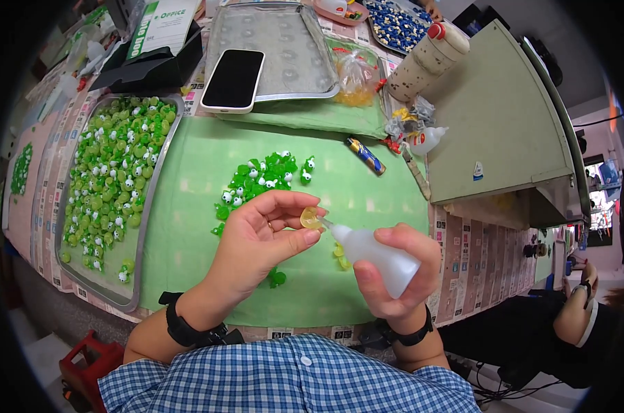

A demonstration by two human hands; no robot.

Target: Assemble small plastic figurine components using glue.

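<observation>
Between the thumb and fingers of my left hand (260, 230) is a small translucent yellow cup-shaped piece (311, 218). My right hand (401, 272) grips a white squeeze bottle (374, 255), tilted so that its thin nozzle meets or nearly meets the yellow piece. Beyond my left hand lies a pile of green plastic figure pieces with white eyeballs (267, 175). A few more yellow pieces (341, 258) rest on the green mat, partly hidden behind the bottle. One green piece (276, 278) sits close to my left wrist.
On the left stands a metal tray (141, 255) full of green-and-yellow figures. A phone (233, 80) leans on another metal tray (274, 48) at the back. Farther right are a lighter (366, 155), a small white bottle (428, 140), a speckled flask (425, 65) and a large greenish cabinet (505, 117).
</observation>
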